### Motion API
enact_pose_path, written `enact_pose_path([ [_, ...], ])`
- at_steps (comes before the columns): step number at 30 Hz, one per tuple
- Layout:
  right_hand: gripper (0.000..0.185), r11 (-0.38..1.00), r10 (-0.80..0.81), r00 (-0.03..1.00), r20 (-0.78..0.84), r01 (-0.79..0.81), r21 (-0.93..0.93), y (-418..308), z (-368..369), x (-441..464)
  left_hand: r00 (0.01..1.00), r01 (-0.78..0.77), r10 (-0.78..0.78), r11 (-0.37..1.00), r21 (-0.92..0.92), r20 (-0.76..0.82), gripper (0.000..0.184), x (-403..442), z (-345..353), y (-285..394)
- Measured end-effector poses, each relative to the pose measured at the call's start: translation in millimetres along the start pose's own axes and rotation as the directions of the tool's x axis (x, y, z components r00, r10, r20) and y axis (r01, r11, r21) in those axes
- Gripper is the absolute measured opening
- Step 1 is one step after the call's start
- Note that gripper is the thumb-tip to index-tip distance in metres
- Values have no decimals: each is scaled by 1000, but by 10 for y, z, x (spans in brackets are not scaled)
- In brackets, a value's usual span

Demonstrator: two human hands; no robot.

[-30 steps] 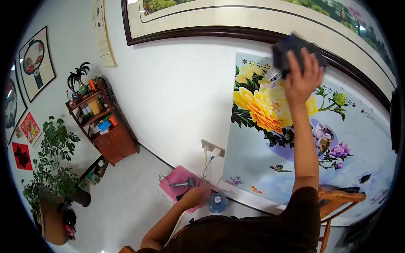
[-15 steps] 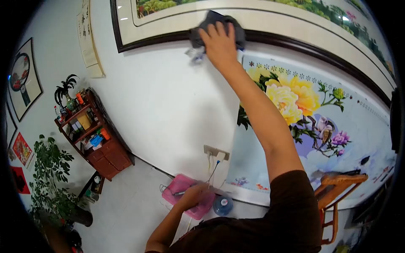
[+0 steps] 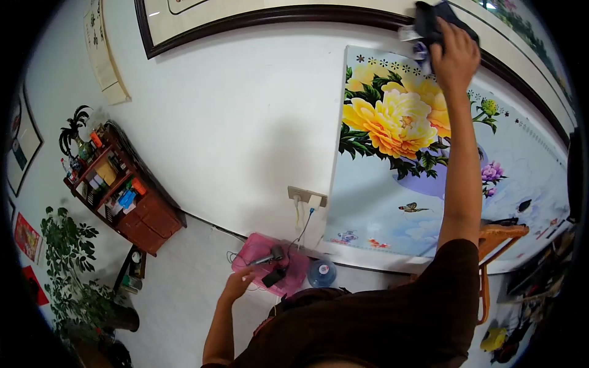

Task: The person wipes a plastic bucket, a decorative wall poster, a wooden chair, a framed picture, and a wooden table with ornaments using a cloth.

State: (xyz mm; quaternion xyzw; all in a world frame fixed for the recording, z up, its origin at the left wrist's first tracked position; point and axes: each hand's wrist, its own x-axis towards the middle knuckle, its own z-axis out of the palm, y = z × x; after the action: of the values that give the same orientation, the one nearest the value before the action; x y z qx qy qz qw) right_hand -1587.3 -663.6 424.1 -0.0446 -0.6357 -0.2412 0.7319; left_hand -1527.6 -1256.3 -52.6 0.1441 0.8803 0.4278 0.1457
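- Since the earlier frame, our right hand (image 3: 459, 58) has slid rightward along the dark-brown wooden picture frame (image 3: 307, 12).
- Our left hand (image 3: 234, 286), fingers loosely parted, seemingly empty, no longer covers the pink translucent plastic box (image 3: 299, 264) just beside it.
- Under our curled right fingers: a gripped, bunched dark-grey fabric cloth (image 3: 442, 21), against the frame.

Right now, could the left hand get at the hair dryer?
Possibly yes: the left hand looks empty and nothing obvious covers the hair dryer on the pink box, though its depth is unclear.
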Motion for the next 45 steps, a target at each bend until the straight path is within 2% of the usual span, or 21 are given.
enact_pose_path([
  [2,47,996,68,996,-63,-72,-61,172,-2,-88,995,-18,14,999,-35,-98,39,86,-120,-527],
  [5,45,961,229,963,-141,-247,-122,-86,183,-28,976,-74,78,997,29,-205,37,321,-367,-394],
  [6,44,929,246,963,-108,-266,-256,-376,75,89,958,-136,139,990,29,-249,38,472,-422,-281],
  [8,45,976,217,976,0,-217,-29,-824,133,166,918,-251,246,968,27,-312,42,784,-529,184],
  [9,47,981,174,967,184,-187,55,-1123,126,234,898,-300,291,954,25,-331,47,904,-548,577],
  [10,45,991,101,994,31,-104,81,-1399,264,208,867,-372,358,928,28,-346,54,1025,-558,947],
  [14,44,929,33,994,109,-71,362,-1994,355,406,759,-578,523,815,-31,-388,75,1362,-571,2321],
  [17,41,701,-35,986,162,-91,707,-2012,251,505,632,-751,611,636,-180,-478,77,1462,-702,3220],
  [20,45,271,-138,960,245,-201,941,-1905,4,547,522,-852,613,406,-330,-593,80,1418,-833,3930],
  [23,59,59,-116,976,184,-178,982,-1957,-229,320,485,-864,607,220,-454,-629,70,1587,-819,4337],
  [24,70,9,-268,898,349,-360,933,-1895,-456,306,509,-837,624,199,-509,-593,63,1727,-796,4350],
  [27,83,1,-303,916,262,-275,961,-1891,-561,92,559,-765,447,-47,-642,-698,41,1398,-616,4916],
  [30,80,-471,-386,822,419,-566,677,-1475,-370,95,550,-763,433,-87,-641,-714,36,1614,-565,5080],
  [32,76,-349,-252,866,433,-498,794,-1245,-549,191,433,-864,355,-99,-494,-828,29,1637,-542,5315],
  [33,71,50,-70,953,295,-292,955,-1163,-535,176,32,-997,405,80,1,-914,32,1686,-648,5395],
  [34,64,302,66,986,154,-167,939,-1077,-515,176,-343,-839,514,209,503,-786,36,1735,-772,5493],
  [35,54,445,129,992,-11,-48,894,-957,-501,181,-422,-762,560,207,614,-713,38,1733,-885,5613],
  [37,46,565,169,983,-71,-37,824,-791,-340,32,-495,-657,645,160,736,-582,43,1890,-1047,5844],
  [40,49,712,155,973,171,-230,664,-814,-133,-334,-447,-569,804,83,818,-392,44,2421,-1101,6039],
  [41,50,790,105,980,167,-185,585,-853,-59,-478,-399,-502,864,73,862,-306,44,2622,-1140,5981],
  [45,53,947,-85,971,224,9,322,-1005,143,-1064,-436,-537,843,38,843,-316,41,2779,-1462,5773],
])
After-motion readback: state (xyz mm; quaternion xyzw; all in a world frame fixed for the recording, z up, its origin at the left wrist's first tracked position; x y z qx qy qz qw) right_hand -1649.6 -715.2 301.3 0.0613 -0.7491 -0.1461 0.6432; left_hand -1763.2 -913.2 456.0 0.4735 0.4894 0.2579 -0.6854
